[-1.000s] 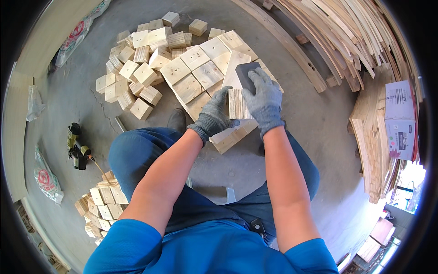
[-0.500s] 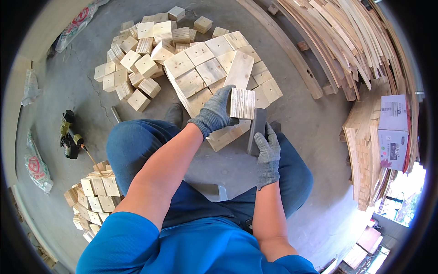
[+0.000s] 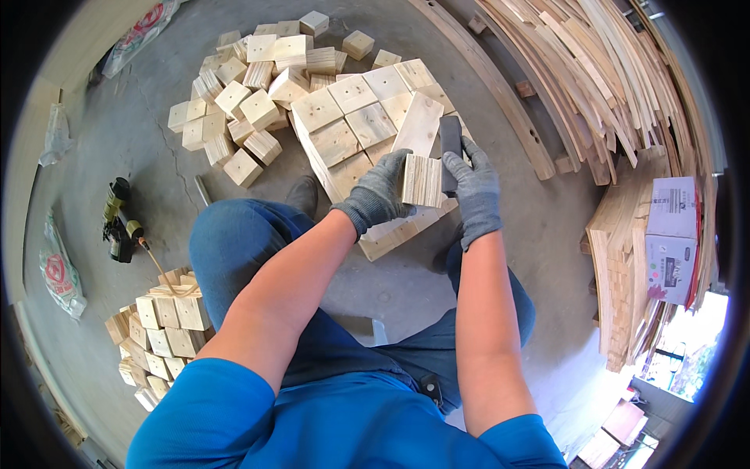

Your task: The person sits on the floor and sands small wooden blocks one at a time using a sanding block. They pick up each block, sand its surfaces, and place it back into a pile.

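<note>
My left hand (image 3: 379, 191), in a grey knit glove, grips a wooden block (image 3: 422, 181) above the near side of a neat stack of blocks (image 3: 333, 142). Layered grain shows on the block's upward face. My right hand (image 3: 476, 187), gloved alike, is wrapped round a dark grey sanding block (image 3: 450, 139), a long flat bar. The bar stands against the right side of the wooden block, overlapping its edge. Behind both hands a pale flat board (image 3: 419, 123) lies on the stack. Fingertips under the wooden block are hidden.
Loose blocks (image 3: 254, 105) are heaped left of the stack. More blocks (image 3: 168, 313) are piled by my left knee, near a cordless power tool (image 3: 119, 227). Long timber strips (image 3: 578, 70) lie at the right, with a carton (image 3: 672, 234) on stacked wood.
My right hand has raised the sanding block up and forward, sliding it along the wooden block's right side. The left hand still holds the wooden block, barely shifted.
</note>
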`<state>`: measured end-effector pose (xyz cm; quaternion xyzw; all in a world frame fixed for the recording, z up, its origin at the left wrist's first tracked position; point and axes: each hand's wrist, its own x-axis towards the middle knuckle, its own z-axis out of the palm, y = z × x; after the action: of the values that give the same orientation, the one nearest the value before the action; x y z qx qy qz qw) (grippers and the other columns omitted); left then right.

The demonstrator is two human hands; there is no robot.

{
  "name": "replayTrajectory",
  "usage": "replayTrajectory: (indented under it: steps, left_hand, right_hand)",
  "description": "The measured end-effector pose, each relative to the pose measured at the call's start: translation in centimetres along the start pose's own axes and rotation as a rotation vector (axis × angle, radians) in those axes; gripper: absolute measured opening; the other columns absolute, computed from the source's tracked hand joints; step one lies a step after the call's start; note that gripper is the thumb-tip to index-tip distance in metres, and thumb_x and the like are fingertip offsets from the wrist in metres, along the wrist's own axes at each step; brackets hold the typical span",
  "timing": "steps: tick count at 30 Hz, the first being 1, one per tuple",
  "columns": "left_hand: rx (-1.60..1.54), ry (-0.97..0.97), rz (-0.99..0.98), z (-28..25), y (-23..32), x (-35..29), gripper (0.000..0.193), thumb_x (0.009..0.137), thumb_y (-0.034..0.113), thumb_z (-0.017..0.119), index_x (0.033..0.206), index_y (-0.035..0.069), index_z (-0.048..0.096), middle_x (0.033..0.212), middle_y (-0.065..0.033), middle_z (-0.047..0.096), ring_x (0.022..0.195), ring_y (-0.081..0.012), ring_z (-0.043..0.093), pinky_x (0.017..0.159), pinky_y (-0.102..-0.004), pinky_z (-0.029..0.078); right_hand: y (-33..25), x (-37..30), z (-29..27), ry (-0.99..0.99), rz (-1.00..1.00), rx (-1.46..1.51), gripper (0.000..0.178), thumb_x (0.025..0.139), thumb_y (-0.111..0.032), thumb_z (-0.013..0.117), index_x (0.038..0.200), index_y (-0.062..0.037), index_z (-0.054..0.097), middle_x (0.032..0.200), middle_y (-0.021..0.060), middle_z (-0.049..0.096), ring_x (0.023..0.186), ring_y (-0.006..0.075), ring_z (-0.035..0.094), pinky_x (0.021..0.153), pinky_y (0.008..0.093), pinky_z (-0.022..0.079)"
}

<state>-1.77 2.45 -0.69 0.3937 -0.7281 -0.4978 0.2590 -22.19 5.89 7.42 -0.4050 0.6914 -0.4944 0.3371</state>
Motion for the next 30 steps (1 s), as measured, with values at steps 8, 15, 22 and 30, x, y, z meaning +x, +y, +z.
replayTrajectory:
  steps: [8,15,22,30]
  left_hand:
    - [-0.110,0.016,0.030,0.1,0.2,-0.1,0.112,0.065,0.033,0.104,0.158,0.010,0.045,0.150,-0.0185,0.056,0.141,-0.0335,0.056,0.120,-0.0397,0.046]
    - [0.011,0.055,0.068,0.5,0.0,0.0,0.110,0.066,0.031,0.102,0.157,0.009,0.045,0.148,-0.0199,0.057,0.139,-0.0350,0.057,0.119,-0.0401,0.047]
    - [0.012,0.022,0.039,0.7,-0.6,0.1,0.117,0.064,0.029,0.103,0.160,0.009,0.040,0.153,-0.0189,0.054,0.143,-0.0337,0.054,0.122,-0.0384,0.044]
    - [-0.001,0.046,0.053,0.7,-0.6,0.1,0.116,0.064,0.031,0.104,0.159,0.009,0.041,0.152,-0.0199,0.054,0.143,-0.0355,0.055,0.121,-0.0397,0.045]
  right_hand:
    - [1.3,-11.1,-0.2,0.064,-0.435,-0.713,0.064,0.086,-0.020,0.088,0.145,-0.0058,0.066,0.155,0.0222,0.059,0.139,0.0435,0.057,0.117,0.0520,0.045]
    - [0.2,-14.2,-0.7,0.021,-0.514,-0.893,0.064,0.080,-0.019,0.088,0.141,-0.0088,0.068,0.155,0.0174,0.059,0.130,0.0437,0.058,0.112,0.0554,0.046]
    - [-0.6,-2.5,1.5,0.004,-0.477,-0.988,0.060,0.086,-0.026,0.083,0.143,-0.0146,0.067,0.155,0.0097,0.060,0.128,0.0427,0.060,0.109,0.0558,0.049]
    - [-0.9,-2.8,2.0,0.007,-0.419,-0.988,0.061,0.088,-0.028,0.081,0.145,-0.0121,0.066,0.160,0.0133,0.055,0.128,0.0463,0.060,0.109,0.0553,0.050]
